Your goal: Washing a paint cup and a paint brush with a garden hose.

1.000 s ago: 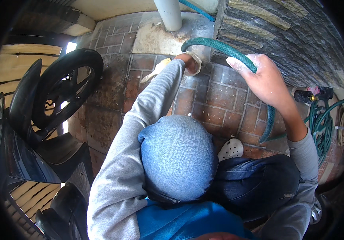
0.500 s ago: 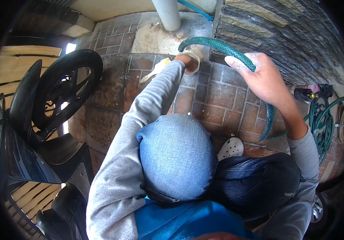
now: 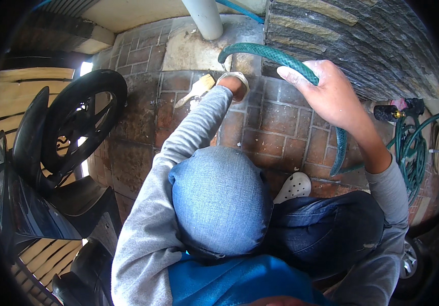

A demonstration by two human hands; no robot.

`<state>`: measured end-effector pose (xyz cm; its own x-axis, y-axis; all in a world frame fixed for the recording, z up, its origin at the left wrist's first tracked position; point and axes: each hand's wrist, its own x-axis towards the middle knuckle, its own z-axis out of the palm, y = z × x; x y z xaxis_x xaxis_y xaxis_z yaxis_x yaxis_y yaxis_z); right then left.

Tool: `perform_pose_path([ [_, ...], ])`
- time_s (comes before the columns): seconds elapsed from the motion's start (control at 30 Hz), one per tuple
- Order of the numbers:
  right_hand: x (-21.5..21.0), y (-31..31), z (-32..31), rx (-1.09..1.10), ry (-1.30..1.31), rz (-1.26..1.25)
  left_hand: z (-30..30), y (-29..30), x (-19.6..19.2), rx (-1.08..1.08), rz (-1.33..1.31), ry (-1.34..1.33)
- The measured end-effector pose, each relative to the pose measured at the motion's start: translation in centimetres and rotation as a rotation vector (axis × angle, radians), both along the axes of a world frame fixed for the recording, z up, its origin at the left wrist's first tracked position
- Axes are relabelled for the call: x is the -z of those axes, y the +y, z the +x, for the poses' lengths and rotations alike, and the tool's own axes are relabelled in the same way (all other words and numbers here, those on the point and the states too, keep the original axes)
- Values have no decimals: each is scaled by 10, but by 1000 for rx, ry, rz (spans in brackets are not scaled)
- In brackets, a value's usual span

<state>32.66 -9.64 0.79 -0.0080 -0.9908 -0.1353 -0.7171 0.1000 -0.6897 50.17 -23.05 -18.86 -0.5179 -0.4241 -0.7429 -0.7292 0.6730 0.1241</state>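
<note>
My right hand point(image 3: 329, 94) is closed around a green garden hose point(image 3: 265, 49), its thumb along the near side. From there the hose arches left, its end bent down over the pale slab. Below that end, my left hand point(image 3: 234, 89) reaches into a pale round-rimmed container point(image 3: 245, 83), so its fingers are hidden. Something thin and bright shows just under the hose end, perhaps water. Left of the container, a paintbrush point(image 3: 199, 91) with pale bristles and a light handle lies on the brick paving.
A white pipe point(image 3: 204, 20) rises from the slab point(image 3: 178, 53). Rough stone wall point(image 3: 326, 38) stands at the right. Coiled green hose point(image 3: 412, 153) with a black and brass fitting point(image 3: 388, 113) hangs beyond my right arm. A motorbike wheel point(image 3: 58, 122) is at the left.
My left hand and the container have come slightly nearer, away from the slab. The hose end now sits farther from that hand. My right hand keeps its hold.
</note>
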Motion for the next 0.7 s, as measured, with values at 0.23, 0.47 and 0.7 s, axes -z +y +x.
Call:
perform_pose_path([
  [0.23, -5, 1, -1, 8, 5, 55, 20, -30, 38, -153, -8, 67],
  [0.47, -3, 2, -7, 6, -13, -1, 56, 2, -1, -297, -33, 147],
  [0.7, -2, 2, -5, 16, 21, 36, 83, 46, -35, -205, -319, 756],
])
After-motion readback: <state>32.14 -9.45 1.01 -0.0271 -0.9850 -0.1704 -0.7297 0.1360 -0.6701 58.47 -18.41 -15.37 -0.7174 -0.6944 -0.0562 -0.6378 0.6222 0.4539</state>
